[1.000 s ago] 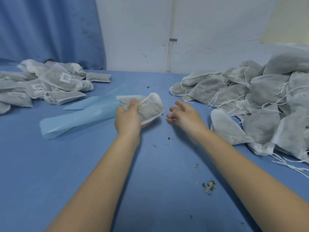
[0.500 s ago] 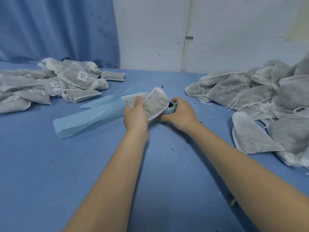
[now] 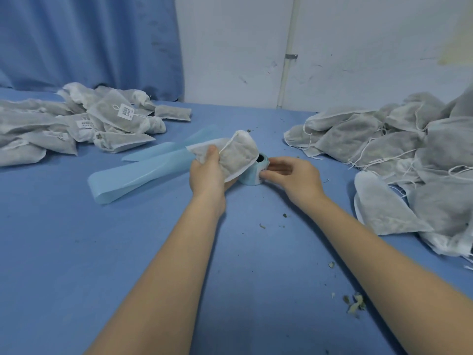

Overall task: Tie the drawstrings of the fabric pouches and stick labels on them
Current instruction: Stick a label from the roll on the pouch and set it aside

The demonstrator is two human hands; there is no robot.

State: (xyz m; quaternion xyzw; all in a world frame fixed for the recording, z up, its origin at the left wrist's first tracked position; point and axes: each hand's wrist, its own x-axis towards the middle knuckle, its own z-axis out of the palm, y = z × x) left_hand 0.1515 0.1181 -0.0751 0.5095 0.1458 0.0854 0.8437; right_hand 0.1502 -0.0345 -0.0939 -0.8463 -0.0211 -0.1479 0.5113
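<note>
My left hand (image 3: 207,172) grips a grey fabric pouch (image 3: 235,152) just above the middle of the blue table, its white drawstring lying across the cloth. Right beside it my right hand (image 3: 291,176) pinches at a small pale-blue label roll (image 3: 253,175) that stands on the table, partly hidden under the pouch. A long strip of pale-blue backing (image 3: 143,170) trails from the roll to the left. Labelled pouches (image 3: 112,116) lie heaped at the far left. A pile of unlabelled pouches (image 3: 399,149) with loose strings fills the right side.
The blue table (image 3: 102,252) stretches toward me with bits of dried herb debris (image 3: 354,304) scattered at the lower right. A blue curtain (image 3: 89,42) hangs at the back left and a white wall (image 3: 332,47) stands behind.
My right hand reached in from the open table to the label roll beside the pouch and now pinches at it. My left hand keeps hold of the pouch. The view shifted slightly.
</note>
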